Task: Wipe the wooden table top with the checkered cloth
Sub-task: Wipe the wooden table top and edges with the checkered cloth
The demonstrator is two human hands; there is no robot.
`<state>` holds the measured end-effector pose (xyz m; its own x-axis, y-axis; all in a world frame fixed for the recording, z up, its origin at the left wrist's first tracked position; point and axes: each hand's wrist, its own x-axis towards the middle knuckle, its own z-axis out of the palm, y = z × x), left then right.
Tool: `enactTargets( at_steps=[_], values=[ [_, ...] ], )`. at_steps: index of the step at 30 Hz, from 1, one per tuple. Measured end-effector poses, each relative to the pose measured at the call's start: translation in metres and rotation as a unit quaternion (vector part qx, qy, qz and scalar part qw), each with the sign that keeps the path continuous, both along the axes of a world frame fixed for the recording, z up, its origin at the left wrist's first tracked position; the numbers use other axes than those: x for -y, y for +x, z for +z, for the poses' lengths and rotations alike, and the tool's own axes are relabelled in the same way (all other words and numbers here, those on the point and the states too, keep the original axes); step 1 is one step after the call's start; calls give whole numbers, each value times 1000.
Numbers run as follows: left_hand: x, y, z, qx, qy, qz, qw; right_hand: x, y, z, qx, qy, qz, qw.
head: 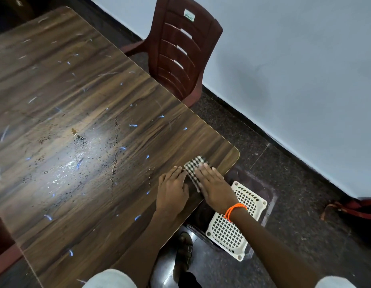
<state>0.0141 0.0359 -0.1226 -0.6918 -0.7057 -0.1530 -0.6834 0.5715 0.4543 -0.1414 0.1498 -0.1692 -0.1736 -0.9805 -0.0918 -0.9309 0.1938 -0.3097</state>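
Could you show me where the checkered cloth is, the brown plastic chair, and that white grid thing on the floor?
checkered cloth (194,165): head view, on the bare patch ahead of the fingertips.
brown plastic chair (176,59): head view, on the slatted backrest.
white grid (230,231): head view, on its lattice below the wrist.

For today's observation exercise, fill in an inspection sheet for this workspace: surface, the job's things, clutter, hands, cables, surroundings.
Surface: wooden table top with water droplets near its middle and many pale scratch-like marks.
Job's things: checkered cloth, folded, flat near the table's right corner.
Clutter: nothing seen on the table besides the cloth.
Hands: left hand flat beside the cloth, fingertips at its edge; right hand pressing flat on the cloth, orange band at the wrist.
Cables: nothing seen.
Surroundings: brown plastic chair by the wall; white grid panel on the dark floor; sandalled foot below.
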Motion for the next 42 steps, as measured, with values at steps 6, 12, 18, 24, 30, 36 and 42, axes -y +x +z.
enactTargets(
  at_steps=[6, 12, 18, 24, 30, 36, 42],
  values=[
    [6, 18, 1, -36, 5, 8, 999, 39, -55, -1, 22, 24, -220, 975],
    [11, 21, -3, -48, 1, 9, 999, 108, -52, 6, 48, 33, -174, 983],
    [12, 23, 1, -43, 1, 13, 999, 56, 5, 5, 10, 33, -20, 999],
    [12, 23, -1, -47, 15, 2, 999, 18, -18, 5, 15, 45, -178, 983],
    [7, 21, 1, -50, 5, -6, 999, 94, -53, 9, 59, 59, -316, 945],
    [-1, 30, -5, -51, 8, 7, 999, 82, -18, 5, 17, 73, -91, 993],
    [-17, 50, -6, -66, 11, 24, 997, -19, 3, 7, -6, 44, -30, 999]
  ],
)
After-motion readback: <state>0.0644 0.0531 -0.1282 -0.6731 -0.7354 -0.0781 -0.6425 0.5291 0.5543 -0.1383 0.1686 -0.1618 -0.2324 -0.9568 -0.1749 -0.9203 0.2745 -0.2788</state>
